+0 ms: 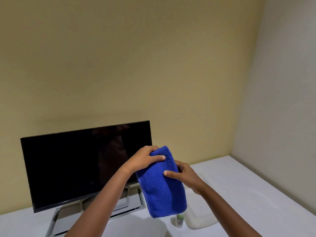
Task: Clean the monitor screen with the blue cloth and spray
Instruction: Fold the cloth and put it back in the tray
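Fingers of the left hand (145,158) curl over the top fold of the blue cloth (161,183), thumb laid flat across its face, while the right hand (183,175) pinches the cloth's right edge lower down, thumb in front and fingers behind; both hands are closed on the fabric. Held this way, in the air just in front of the monitor's lower right corner, the cloth hangs as a folded pad, which I judge is being squared up into a firm wiping face before it meets the glass. Its surface is a deep blue, nubby microfibre, thick and soft, with rounded folds and a stitched hem along the bottom. The monitor (77,166) stands to the left of and behind the cloth, its screen dark, glossy and thin-bezelled, faintly mirroring the person; it rests on an open rectangular metal stand (95,211) with a brushed silver look. Right of the monitor, just below the hanging cloth, a small clear spray bottle (179,220) with a greenish label stands upright on the white worktop (248,185), apparently kept within easy reach. Beside the bottle, further from the monitor, lies a shallow translucent plastic tray (201,218) with rounded corners.
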### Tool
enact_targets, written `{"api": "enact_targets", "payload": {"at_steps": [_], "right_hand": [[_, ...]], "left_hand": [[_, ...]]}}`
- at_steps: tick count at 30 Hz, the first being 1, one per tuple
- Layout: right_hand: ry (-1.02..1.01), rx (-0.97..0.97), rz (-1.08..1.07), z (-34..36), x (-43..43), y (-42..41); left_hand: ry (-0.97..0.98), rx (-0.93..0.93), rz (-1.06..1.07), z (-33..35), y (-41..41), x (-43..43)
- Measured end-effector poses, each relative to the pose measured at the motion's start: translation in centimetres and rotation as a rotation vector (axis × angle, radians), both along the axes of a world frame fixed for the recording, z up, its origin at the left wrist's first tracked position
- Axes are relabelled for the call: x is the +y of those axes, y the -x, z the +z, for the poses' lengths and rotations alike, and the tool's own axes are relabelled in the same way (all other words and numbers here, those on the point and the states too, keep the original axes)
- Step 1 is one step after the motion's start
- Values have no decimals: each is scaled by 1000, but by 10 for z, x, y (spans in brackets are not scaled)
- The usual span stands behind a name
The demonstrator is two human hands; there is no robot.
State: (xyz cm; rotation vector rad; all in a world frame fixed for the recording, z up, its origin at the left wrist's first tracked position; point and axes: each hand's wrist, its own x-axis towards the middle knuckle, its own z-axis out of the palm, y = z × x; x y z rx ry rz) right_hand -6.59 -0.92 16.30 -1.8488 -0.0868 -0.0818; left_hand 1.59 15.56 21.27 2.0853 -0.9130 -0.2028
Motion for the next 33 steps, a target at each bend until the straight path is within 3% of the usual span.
{"api": "enact_targets", "payload": {"at_steps": [12,20,29,33], "right_hand": [[187,32,-185,-29,-122,-26],[245,189,-358,-98,-173,-47],[69,511,-257,-170,-179,-70],[223,609,-190,-185,-180,-77]], "left_hand": [[101,66,233,-47,-44,-117],[-194,234,388,-131,-57,-163],[-431,379,346,-191,-59,-176],[-467,436,372,-206,-60,-176]]}}
